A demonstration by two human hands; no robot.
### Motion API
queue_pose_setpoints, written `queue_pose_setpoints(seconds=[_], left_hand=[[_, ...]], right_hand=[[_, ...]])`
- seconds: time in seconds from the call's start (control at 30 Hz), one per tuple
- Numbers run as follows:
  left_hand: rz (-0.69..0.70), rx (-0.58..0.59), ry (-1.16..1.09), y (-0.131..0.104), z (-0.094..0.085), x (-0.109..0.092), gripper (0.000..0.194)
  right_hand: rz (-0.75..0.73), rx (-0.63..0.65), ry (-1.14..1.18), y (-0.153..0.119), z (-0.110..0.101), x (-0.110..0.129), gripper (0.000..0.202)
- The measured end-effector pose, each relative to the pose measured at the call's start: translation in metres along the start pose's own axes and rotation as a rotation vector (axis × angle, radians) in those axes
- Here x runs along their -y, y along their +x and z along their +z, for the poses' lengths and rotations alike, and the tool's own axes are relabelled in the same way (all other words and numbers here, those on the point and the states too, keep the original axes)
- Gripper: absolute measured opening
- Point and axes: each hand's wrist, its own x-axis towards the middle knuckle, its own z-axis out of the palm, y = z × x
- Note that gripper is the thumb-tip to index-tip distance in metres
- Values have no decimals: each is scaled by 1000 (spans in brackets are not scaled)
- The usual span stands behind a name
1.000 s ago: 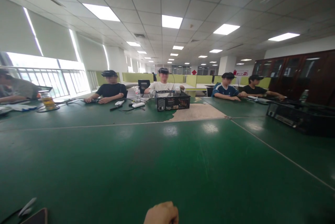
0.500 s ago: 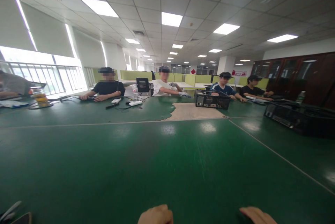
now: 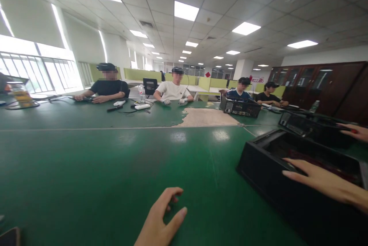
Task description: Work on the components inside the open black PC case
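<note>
My left hand (image 3: 161, 217) is over the green table (image 3: 115, 169) at the lower middle, fingers bent, thumb apart, holding nothing. A large open-topped black case (image 3: 267, 177) stands at the right, cut off by the frame. My right hand (image 3: 324, 181) lies across its near rim, fingers stretched out and pointing left. Reddish parts show dimly inside the case. Beyond the case, another hand (image 3: 356, 131) enters from the right edge, near something small and red.
A second black case (image 3: 304, 123) lies behind the first. Another black case (image 3: 243, 108) stands farther back, beside a torn patch (image 3: 209, 117). Several people sit opposite, with white devices, cables and a bottle (image 3: 142, 94). A dark object (image 3: 10, 236) is at the lower left.
The large black case has come into view at the right. My left hand has moved up and opened out; my right hand now lies on the case. The view has shifted slightly.
</note>
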Motion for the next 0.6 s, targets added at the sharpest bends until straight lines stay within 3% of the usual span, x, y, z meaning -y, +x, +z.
queue_pose_setpoints(seconds=[0.07,0.13,0.2,0.27,0.33,0.37,0.47,0.53,0.6], left_hand=[[58,-68,-23,1,-10,-17,47],[165,-58,5,5,-20,-43,52],[310,5,53,10,-28,-73,57],[428,135,121,11,-37,-97,62],[466,309,210,7,-50,-110,59],[453,383,257,3,-58,-113,56],[374,483,372,-3,-80,-119,45],[351,483,450,9,-80,-130,31],[341,477,578,34,-61,-145,22]], right_hand=[[-1,151,-53,8,5,46,83],[-6,204,-84,5,7,103,93],[-117,305,78,-1,5,157,89],[-280,378,367,-4,4,190,74],[-405,281,479,-7,9,200,58],[-438,207,427,-8,13,197,50],[-524,180,48,-11,32,184,32],[-610,274,-155,-8,45,186,20],[-655,321,-229,-2,58,197,7]])
